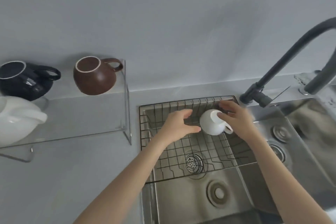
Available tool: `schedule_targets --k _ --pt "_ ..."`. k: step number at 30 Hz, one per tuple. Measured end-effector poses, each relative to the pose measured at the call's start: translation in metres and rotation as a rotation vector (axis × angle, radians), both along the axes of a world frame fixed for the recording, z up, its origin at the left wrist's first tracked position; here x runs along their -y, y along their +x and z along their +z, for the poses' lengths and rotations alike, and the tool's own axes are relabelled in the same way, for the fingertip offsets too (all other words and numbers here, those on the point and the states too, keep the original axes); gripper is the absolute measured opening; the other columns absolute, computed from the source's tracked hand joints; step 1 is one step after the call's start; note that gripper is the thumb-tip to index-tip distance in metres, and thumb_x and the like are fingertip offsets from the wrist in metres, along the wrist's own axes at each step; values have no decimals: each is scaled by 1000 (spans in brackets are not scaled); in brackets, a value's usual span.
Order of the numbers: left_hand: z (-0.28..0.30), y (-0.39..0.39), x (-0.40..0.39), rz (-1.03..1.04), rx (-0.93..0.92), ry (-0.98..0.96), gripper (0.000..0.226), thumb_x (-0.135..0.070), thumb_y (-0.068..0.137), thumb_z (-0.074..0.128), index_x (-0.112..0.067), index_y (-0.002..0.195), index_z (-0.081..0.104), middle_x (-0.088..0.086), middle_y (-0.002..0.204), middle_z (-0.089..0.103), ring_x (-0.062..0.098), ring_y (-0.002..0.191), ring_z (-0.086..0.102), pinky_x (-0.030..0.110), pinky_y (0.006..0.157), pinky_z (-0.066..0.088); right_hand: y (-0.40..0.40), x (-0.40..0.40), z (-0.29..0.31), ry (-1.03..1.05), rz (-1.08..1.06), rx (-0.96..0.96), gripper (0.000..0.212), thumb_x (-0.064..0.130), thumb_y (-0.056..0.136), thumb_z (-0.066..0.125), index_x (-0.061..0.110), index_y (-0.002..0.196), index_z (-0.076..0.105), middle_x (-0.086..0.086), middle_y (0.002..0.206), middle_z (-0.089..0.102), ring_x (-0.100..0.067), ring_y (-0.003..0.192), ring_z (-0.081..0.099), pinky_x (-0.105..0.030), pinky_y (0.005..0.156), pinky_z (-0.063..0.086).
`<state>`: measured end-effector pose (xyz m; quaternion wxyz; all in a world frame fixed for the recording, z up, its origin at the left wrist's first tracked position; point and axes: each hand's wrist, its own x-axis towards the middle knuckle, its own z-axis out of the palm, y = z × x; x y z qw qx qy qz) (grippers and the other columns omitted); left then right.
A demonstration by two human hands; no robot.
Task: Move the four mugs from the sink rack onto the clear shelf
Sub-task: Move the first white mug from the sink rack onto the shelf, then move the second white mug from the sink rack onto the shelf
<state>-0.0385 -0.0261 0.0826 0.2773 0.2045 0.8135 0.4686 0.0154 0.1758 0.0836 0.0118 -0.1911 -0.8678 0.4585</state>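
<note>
My right hand (pixel 234 120) is wrapped over the top of a round white ceramic mug (pixel 211 122), fingers (pixel 222 115) curled onto its upturned side and closed on it, the mug's handle (pixel 228 129) poking out toward my wrist. The mug is tipped on its side over the black wire sink rack (pixel 181 143); I cannot tell whether it rests on the wires or is lifted just clear. My left hand (pixel 179 125) is just beside the mug on its left, fingers spread apart in an open curve, with the thumb tip (pixel 197 129) near or touching the mug's lower side but not gripping it. Both bare forearms reach in from the bottom edge. The rack sits across the back part of a stainless steel sink basin (pixel 200 196), with a round drain strainer (pixel 193 162) visible through the wires. A dark grey curved tap (pixel 291 56) arches over from the right. To the left, on the grey countertop (pixel 63 178), stands a clear acrylic shelf (pixel 125 100). On its top level sit a rounded brown glazed mug (pixel 94 76) and, left of it, a rounded black mug (pixel 21 80), both upright with handles to the right. A white rounded mug (pixel 16 120) shows at the left edge, nearer me.
</note>
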Motion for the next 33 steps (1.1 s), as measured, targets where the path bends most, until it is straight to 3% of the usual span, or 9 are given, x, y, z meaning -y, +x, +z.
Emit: schedule_targets --k 5,11,14,18,26,30,33 --pt "-59 -13 -69 19 40 -31 86 -26 63 77 -13 135 33 11 143 40 22 130 38 41 110 31 4 -42 -58 -7 -57 145 68 19 73 71 16 133 40 -6 137 49 -22 124 45 -33 100 35" --pt "-113 -34 -98 -35 25 -153 104 -20 55 82 -13 139 21 9 149 30 23 136 26 29 107 20 3 -43 -105 1 -162 113 83 31 64 78 20 135 36 -6 131 52 -15 113 47 -26 89 37" --pt "-128 -38 -102 -48 -21 -130 101 -19 54 83 -11 138 26 10 146 36 23 133 32 15 95 17 -1 -40 -116 117 -115 124 96 40 59 78 14 137 29 -12 134 49 -26 123 43 -33 92 37" --pt "-135 -36 -107 -28 -44 -77 98 -19 53 83 -8 135 32 12 141 43 23 129 39 21 101 23 -4 -33 -124 234 -129 93 94 41 59 78 10 135 32 -11 133 50 -30 123 42 -33 91 36" --pt "-107 -35 -88 -30 -120 -19 84 -28 53 83 -7 125 46 12 121 61 24 109 57 26 90 42 -2 -26 -104 126 -202 90 98 45 44 83 22 130 42 -10 121 56 -23 114 49 -29 91 37" --pt "-59 -36 -56 32 -277 0 78 -32 56 81 -10 123 48 10 114 65 23 102 60 27 85 46 -9 -6 -53 71 -162 1 98 53 37 81 32 126 47 -1 119 59 -13 109 54 -37 94 47" --pt "-7 -32 -23 151 -414 21 76 -38 52 81 -8 115 52 10 102 69 22 90 62 32 78 50 -21 18 0 73 -50 -117 100 55 34 82 32 125 48 4 116 61 -10 106 55 -28 92 46"
